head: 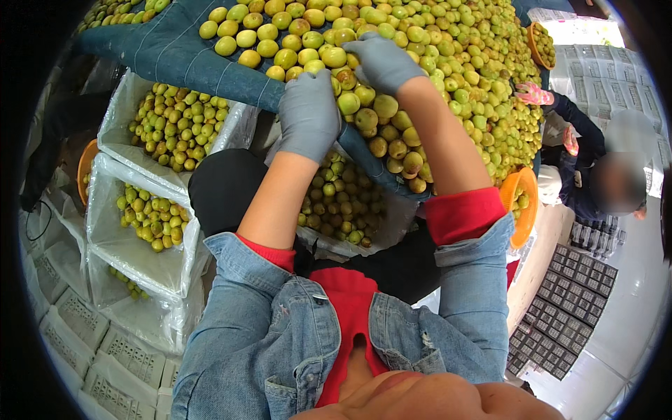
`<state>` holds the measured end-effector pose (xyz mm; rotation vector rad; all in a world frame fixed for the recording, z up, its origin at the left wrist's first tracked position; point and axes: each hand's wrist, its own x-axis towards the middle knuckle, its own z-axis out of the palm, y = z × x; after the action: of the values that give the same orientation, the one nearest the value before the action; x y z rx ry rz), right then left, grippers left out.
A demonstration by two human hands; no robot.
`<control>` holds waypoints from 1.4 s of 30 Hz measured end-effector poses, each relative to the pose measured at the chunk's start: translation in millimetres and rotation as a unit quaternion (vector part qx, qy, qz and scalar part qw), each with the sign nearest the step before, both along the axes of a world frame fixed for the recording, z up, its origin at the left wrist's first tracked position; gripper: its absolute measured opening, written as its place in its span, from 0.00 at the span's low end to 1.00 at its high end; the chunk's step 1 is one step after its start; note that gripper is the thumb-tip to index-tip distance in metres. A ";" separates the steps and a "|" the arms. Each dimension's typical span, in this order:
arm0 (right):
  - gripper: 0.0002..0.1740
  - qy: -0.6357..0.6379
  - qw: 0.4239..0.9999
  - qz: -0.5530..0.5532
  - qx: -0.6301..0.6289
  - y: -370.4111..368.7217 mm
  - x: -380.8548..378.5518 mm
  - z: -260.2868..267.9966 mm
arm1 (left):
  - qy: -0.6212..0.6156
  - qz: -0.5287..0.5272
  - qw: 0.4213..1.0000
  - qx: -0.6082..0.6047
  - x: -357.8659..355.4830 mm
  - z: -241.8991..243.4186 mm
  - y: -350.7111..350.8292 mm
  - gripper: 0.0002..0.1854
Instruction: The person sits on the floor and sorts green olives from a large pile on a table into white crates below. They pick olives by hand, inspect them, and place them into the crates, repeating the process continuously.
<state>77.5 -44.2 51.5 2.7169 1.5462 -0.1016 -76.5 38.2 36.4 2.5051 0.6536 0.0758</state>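
Observation:
A broad heap of yellow-green, brown-flecked fruits [472,79], which look like jujubes, covers a table draped in dark blue cloth [210,71]. My left hand [311,115], in a grey glove, is at the cloth's raised edge with its fingers curled downward against the fruits. Whether it holds one is hidden by the back of the hand. My right hand [386,64], also gloved in grey, rests on the heap farther in, fingers bent over fruits; its grip is hidden too. Beneath the table edge, between my legs, a plastic-lined crate [396,215] holds more fruits.
At my left stand lined crates [178,194] partly filled with fruit, beside stacked white crates [121,352]. Orange baskets [527,210] of fruit sit along the table's right side. A co-worker's floral-gloved hand [533,94] touches the heap there. Black crates [572,294] are stacked behind.

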 end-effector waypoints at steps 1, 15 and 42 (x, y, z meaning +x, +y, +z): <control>0.22 -0.022 0.999 -0.038 -0.015 5.9 -5.2 -5.7 | 0.001 0.001 1.000 0.015 2.9 -1.9 -2.0 0.23; 0.27 0.740 0.418 -0.206 0.486 -93.1 -27.0 21.1 | -0.215 0.026 0.823 -0.526 6.1 8.8 -8.2 0.29; 0.39 0.706 0.294 -0.199 0.612 -161.3 -91.3 13.4 | -0.046 -0.112 0.978 0.172 124.2 -35.0 117.7 0.23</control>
<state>-13.8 -205.5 65.0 -0.6973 0.0050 0.6694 47.7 155.9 1.5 2.8694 0.3368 0.2391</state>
